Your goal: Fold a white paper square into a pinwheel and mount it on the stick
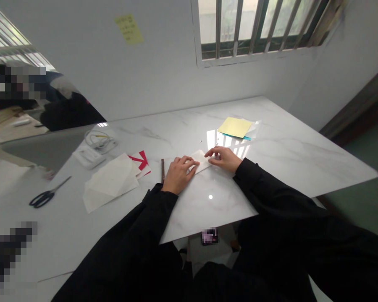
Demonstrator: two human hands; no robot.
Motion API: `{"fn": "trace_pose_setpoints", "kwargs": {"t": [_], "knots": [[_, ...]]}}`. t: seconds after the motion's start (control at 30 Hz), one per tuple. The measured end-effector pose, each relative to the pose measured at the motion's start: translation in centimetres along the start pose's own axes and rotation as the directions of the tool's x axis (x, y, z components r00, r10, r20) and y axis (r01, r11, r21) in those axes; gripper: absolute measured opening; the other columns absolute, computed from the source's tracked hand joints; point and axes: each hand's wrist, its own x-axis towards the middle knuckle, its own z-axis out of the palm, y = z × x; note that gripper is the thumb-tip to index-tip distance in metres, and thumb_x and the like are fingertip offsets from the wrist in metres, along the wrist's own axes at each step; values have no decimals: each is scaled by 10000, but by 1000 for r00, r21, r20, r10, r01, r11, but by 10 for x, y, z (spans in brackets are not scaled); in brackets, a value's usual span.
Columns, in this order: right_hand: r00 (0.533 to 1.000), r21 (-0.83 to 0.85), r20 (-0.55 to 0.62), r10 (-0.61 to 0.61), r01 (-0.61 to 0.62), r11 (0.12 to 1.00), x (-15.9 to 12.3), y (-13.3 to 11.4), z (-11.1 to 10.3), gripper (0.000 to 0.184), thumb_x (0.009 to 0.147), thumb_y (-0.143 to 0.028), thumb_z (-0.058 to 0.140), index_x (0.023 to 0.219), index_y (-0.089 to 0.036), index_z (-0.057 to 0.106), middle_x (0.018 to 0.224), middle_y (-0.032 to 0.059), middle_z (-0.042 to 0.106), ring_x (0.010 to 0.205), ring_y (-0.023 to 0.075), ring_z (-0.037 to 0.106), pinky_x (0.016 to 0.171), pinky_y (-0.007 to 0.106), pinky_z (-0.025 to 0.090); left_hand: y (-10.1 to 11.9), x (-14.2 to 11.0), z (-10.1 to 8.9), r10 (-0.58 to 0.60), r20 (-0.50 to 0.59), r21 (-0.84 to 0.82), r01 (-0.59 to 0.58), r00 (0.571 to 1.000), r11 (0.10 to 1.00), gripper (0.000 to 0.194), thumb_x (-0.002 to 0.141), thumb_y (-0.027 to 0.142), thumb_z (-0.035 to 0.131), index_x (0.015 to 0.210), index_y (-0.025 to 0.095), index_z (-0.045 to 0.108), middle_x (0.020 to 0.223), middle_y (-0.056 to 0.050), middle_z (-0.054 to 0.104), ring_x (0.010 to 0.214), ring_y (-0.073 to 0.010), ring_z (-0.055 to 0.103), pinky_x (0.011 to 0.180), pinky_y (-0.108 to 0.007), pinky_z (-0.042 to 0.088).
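A small folded white paper [201,161] lies on the white marble table [286,155] in front of me. My left hand [179,173] rests on its near left part, fingers curled and pressing down on it. My right hand [224,158] holds the paper's right end, fingertips pinched against the sheet. Both arms wear black sleeves.
A thin brown stick [162,170] lies just left of my left hand. Further left are white sheets [111,184], red paper [140,161], black scissors [47,195], a white box with cables [93,149]. Yellow and teal paper [236,127] lies behind. Another person in black sits far left.
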Motion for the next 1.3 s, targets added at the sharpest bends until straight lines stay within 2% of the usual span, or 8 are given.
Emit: {"fn": "trace_pose_setpoints", "kwargs": {"t": [0.33, 0.5, 0.63, 0.83, 0.9, 1.03, 1.2, 1.3], "knots": [[999, -69, 41, -23, 26, 997, 0, 5, 4, 366, 885, -132, 772, 1242, -210, 779, 1085, 90, 683, 943, 194, 619, 925, 362, 496, -1, 1, -2, -11, 8, -32, 12, 1000, 999, 230, 1035, 353, 628, 1187, 317, 796, 1236, -44, 724, 1069, -258, 578, 1027, -444, 452], [985, -134, 100, -143, 156, 979, -2, 2, 8, 383, 951, -78, 658, 1228, -296, 809, 1182, 104, 655, 1079, 239, 584, 1055, 436, 453, 2, 7, -5, -32, -1, -105, 32, 999, 994, 238, 1046, 391, 609, 1094, 286, 817, 1112, -45, 769, 1022, -261, 580, 1026, -449, 454], [980, -147, 113, -163, 178, 973, -2, 3, 10, 394, 965, -64, 623, 1200, -307, 825, 1194, 99, 644, 1065, 236, 569, 1054, 435, 448, 1, 14, -7, -111, -55, -179, 99, 992, 979, 207, 1035, 344, 602, 1096, 268, 785, 1039, -38, 780, 1000, -262, 611, 1031, -448, 465], [979, -146, 130, -154, 172, 974, -2, 1, 9, 399, 965, -62, 626, 1215, -304, 819, 1214, 105, 635, 1081, 243, 563, 1060, 432, 453, -15, 19, -1, -319, -227, -78, 310, 920, 948, 340, 1003, 392, 647, 1293, 226, 713, 1297, -138, 688, 1196, -326, 586, 1105, -502, 426], [979, -152, 130, -155, 174, 973, -2, 0, 9, 391, 974, -70, 619, 1224, -298, 816, 1219, 111, 633, 1086, 245, 562, 1067, 435, 454, -18, 20, 2, -371, -173, -29, 372, 912, 928, 329, 1003, 430, 652, 1220, 198, 737, 1284, -165, 679, 1193, -344, 580, 1108, -525, 413], [979, -170, 125, -158, 179, 969, -3, -1, 10, 395, 979, -69, 610, 1231, -299, 809, 1216, 111, 629, 1085, 248, 556, 1067, 442, 456, -15, 25, 2, -355, -86, -60, 351, 931, 935, 230, 964, 428, 698, 1039, 216, 741, 1169, -128, 703, 1127, -324, 614, 1061, -494, 450], [976, -182, 123, -178, 199, 963, -5, -1, 11, 424, 970, -42, 590, 1231, -298, 805, 1211, 108, 630, 1069, 243, 557, 1037, 427, 464, -7, 32, -5, -434, 32, -335, 418, 901, 844, 195, 891, 366, 733, 1013, 232, 661, 1009, -55, 752, 825, -221, 672, 808, -380, 516], [974, -188, 114, -194, 212, 959, -5, 0, 12, 415, 973, -44, 592, 1239, -288, 799, 1203, 108, 634, 1067, 237, 562, 1028, 414, 470, -8, 34, -3, -440, 65, -483, 414, 896, 772, 258, 850, 361, 748, 1051, 236, 645, 948, -37, 767, 762, -194, 673, 736, -344, 516]]}}
